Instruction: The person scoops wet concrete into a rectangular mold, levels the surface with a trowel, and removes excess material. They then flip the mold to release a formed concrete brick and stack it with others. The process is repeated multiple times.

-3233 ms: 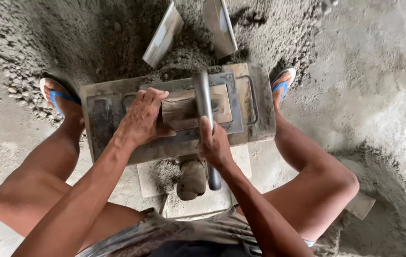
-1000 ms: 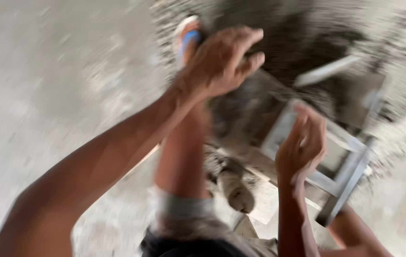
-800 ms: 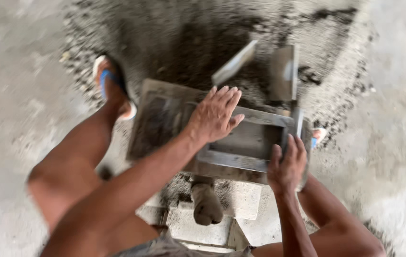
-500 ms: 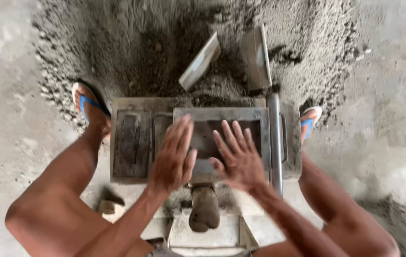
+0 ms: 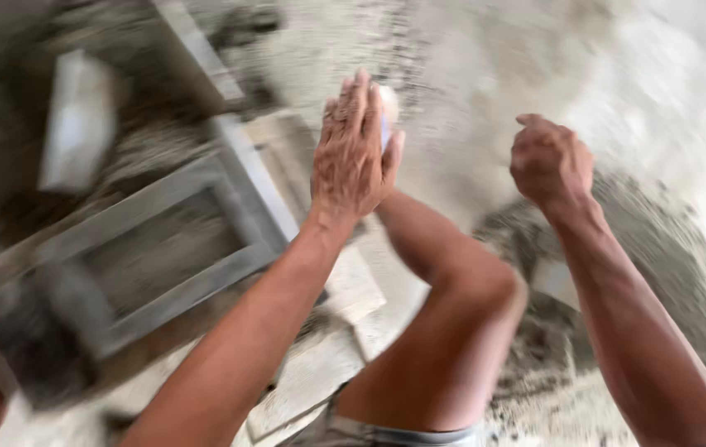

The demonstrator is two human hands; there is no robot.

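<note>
**A:** What's in view, biggest first?

**B:** I see the concrete floor (image 5: 618, 66). Then there's a grey mix heap (image 5: 667, 281) well right of the steel mould frame (image 5: 146, 248), which lies blurred on that floor.

**A:** And the 2 hands?

**B:** Both hang in the air right of the frame, touching nothing. My left hand (image 5: 353, 157) is flat, grip released. My right hand (image 5: 552, 161) is clenched, seemingly around nothing. I'd judge that level, even palm contact on the frame matters here.

Two bare hands are raised: left hand (image 5: 355, 149), right hand (image 5: 550, 161). One grey mould frame (image 5: 150, 248) lies left of them.
</note>
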